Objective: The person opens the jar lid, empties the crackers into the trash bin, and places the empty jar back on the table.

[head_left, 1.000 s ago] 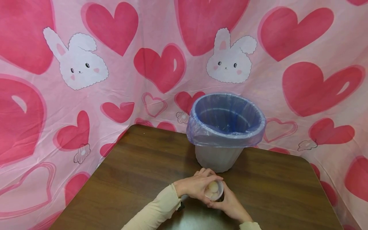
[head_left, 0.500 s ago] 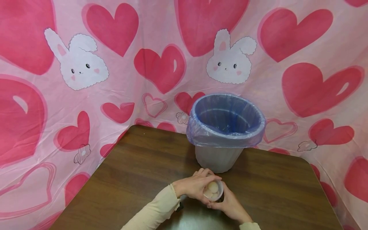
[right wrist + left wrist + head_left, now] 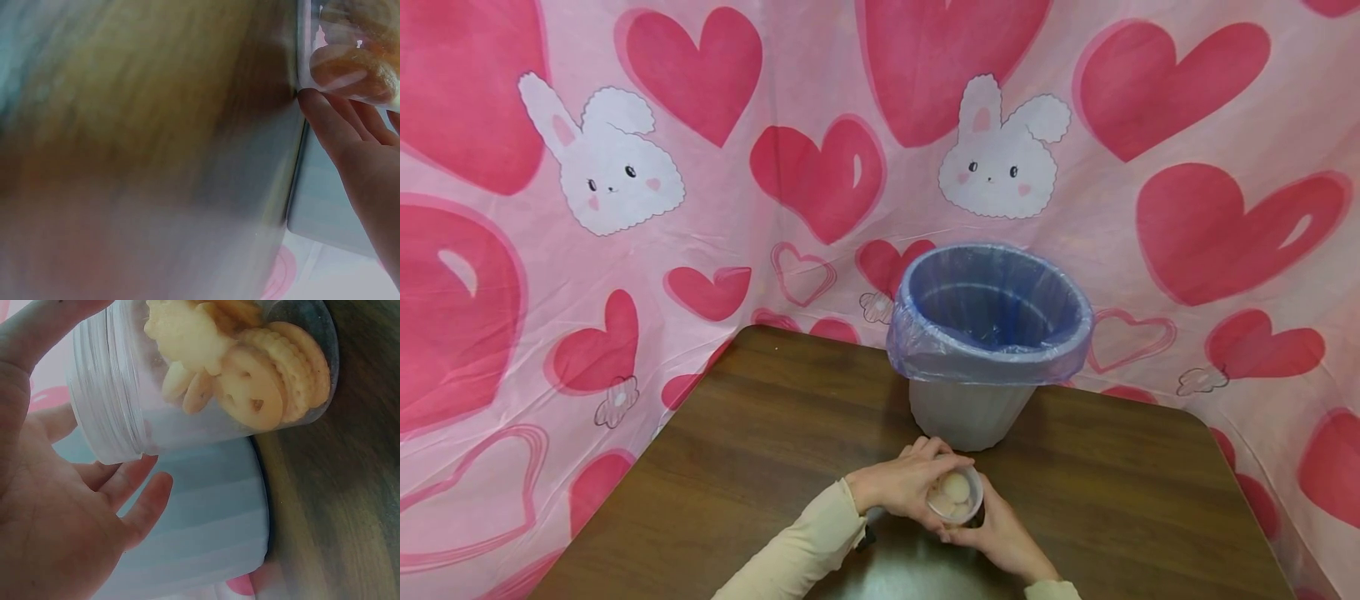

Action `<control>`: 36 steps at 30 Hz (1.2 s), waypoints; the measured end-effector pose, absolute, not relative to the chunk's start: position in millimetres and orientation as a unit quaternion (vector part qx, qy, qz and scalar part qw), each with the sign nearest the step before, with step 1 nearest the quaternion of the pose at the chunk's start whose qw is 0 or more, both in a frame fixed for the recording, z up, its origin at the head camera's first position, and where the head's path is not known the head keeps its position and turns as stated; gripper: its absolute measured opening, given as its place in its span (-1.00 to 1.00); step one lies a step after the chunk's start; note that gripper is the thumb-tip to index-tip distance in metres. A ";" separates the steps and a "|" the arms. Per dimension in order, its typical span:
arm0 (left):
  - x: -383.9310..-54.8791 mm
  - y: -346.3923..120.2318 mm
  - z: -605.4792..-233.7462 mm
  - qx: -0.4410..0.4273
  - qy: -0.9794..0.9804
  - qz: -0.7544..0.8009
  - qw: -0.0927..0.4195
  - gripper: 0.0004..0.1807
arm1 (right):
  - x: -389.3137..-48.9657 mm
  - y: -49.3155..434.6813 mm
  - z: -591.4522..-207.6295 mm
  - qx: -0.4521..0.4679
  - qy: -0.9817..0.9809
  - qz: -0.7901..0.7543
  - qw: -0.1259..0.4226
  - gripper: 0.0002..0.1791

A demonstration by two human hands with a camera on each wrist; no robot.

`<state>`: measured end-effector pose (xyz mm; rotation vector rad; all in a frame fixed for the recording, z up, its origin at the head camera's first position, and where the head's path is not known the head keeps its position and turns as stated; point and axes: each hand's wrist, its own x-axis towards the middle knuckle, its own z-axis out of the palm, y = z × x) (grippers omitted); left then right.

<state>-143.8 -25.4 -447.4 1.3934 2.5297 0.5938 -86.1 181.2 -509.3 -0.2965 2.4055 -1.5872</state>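
Observation:
A clear plastic jar [image 3: 203, 428] of cookies [image 3: 250, 394] stands on the table between both hands. Its see-through ribbed lid [image 3: 103, 394] is on top. My left hand [image 3: 906, 486] grips the lid, thumb on one side and fingers round the other. From the right, my right hand [image 3: 998, 533] holds the jar's body low down. In the right wrist view, fingertips [image 3: 309, 99] lie against the jar wall near its base. Round and animal-shaped cookies show through the plastic in the left wrist view.
Just behind the hands stands a light bin [image 3: 970, 412] with a blue plastic liner [image 3: 917, 342] folded over its rim. Brown wood-grain table [image 3: 760, 425] lies around it. A pink curtain [image 3: 820, 67] with hearts and rabbits hangs along the back and sides.
My left hand's fingers have shifted slightly to the left around the lid. The right hand and the bin have stayed in place.

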 end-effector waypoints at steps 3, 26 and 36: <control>-144.0 -26.9 -447.4 0.468 0.855 0.203 0.097 0.06 | -86.6 180.8 -509.0 -0.101 0.823 -0.545 0.123 -0.06; -149.0 -43.3 -444.0 0.428 0.865 0.231 0.127 0.03 | -88.5 180.4 -510.9 -0.068 0.839 -0.526 0.123 0.01; -152.9 -46.0 -444.9 0.412 0.870 0.230 0.143 0.01 | -87.8 178.7 -511.4 -0.064 0.839 -0.528 0.116 -0.01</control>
